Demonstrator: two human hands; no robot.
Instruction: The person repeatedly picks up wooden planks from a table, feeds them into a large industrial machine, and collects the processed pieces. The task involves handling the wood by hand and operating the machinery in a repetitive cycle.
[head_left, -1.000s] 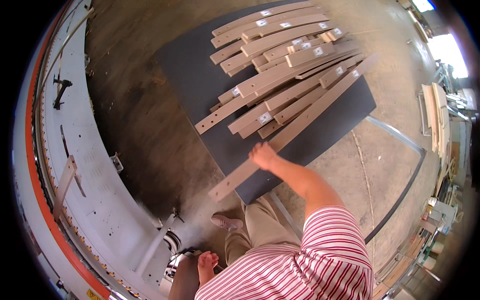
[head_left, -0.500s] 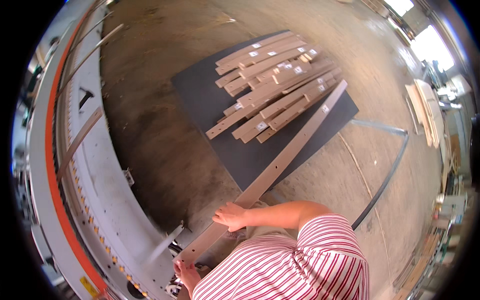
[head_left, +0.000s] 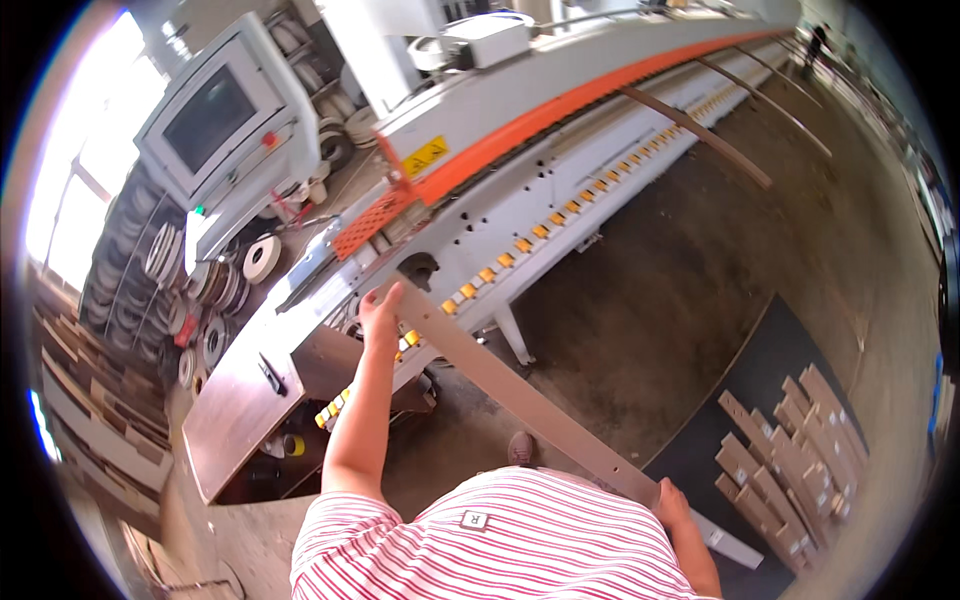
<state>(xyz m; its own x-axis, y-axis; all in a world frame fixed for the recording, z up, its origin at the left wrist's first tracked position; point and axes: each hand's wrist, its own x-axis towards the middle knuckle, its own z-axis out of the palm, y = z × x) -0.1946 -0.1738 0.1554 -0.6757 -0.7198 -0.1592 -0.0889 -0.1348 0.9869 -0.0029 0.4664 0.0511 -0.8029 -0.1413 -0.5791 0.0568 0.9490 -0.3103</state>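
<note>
A long, narrow brown board with small drilled holes slants across in front of my body. My left hand is closed round its upper left end, close to the machine's feed edge. Farther down the board, my right hand grips it near the other end, where a pale label shows past the fingers. The long edge-banding machine, grey with an orange stripe, runs behind the board. Yellow rollers line its side, and I cannot tell whether the board touches them.
More brown boards lie stacked on a dark sheet at lower right. A control panel with screen stands at upper left. Below it, a brown cabinet carries a dark tool. Strips protrude from the machine. A distant person stands far right.
My view has swung left, from the stacked boards to the machine's control end. The held board has turned with me. My right hand has shifted along it, farther from my left hand.
</note>
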